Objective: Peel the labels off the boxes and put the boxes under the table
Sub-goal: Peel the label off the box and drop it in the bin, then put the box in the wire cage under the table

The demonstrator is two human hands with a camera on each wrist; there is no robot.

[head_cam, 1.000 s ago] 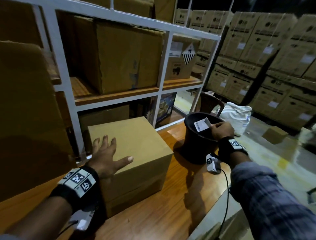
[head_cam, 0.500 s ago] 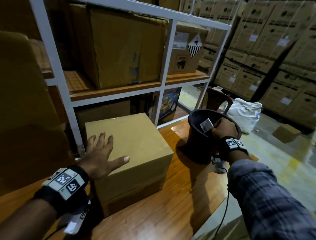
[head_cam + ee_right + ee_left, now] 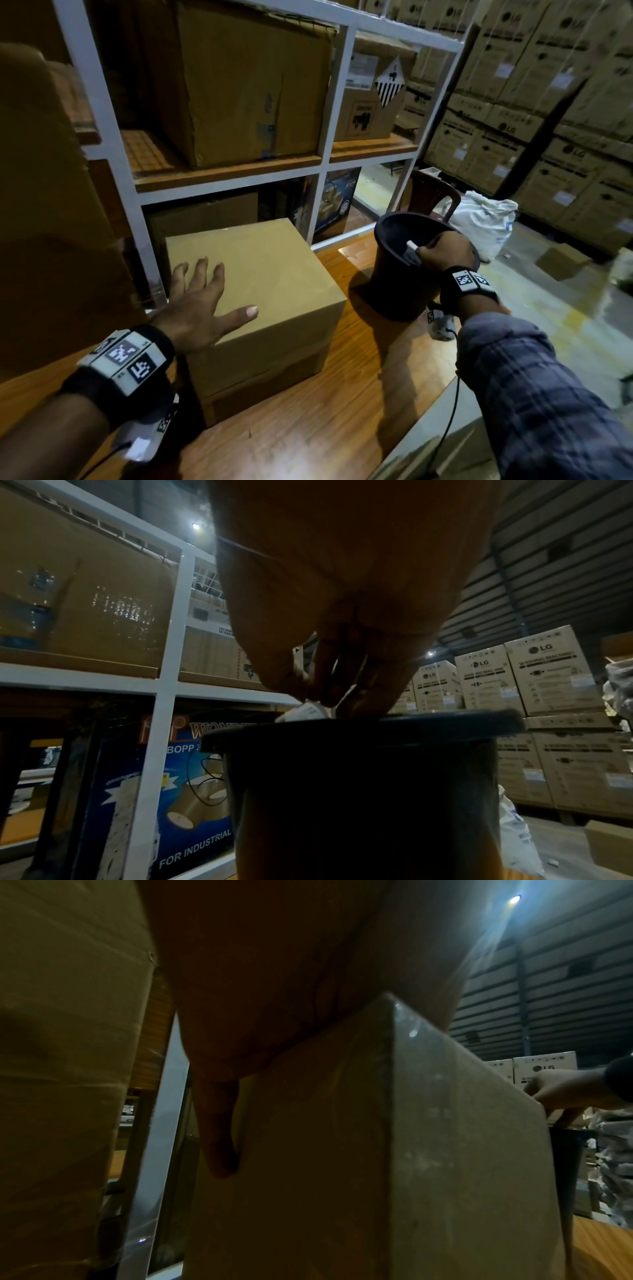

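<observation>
A plain brown cardboard box (image 3: 274, 291) stands on the wooden table (image 3: 308, 445); its top shows no label. My left hand (image 3: 202, 301) lies flat on the box's near left top with fingers spread; in the left wrist view the palm (image 3: 274, 988) sits on the box corner (image 3: 387, 1123). My right hand (image 3: 442, 250) reaches over the rim of a black bucket (image 3: 397, 287) and pinches a crumpled white label (image 3: 411, 251). In the right wrist view the label (image 3: 301, 714) hangs from my fingertips (image 3: 322, 693) just above the bucket rim (image 3: 377, 731).
A white metal rack (image 3: 322, 171) with large cartons stands right behind the table. A tall carton (image 3: 44, 205) rises at the left. A brown chair (image 3: 428, 195), a white sack (image 3: 483, 226) and stacked cartons (image 3: 548, 102) fill the floor at the right.
My right hand has lowered the label from above the bucket down into its mouth, and the label now looks folded smaller. The left hand stays on the box.
</observation>
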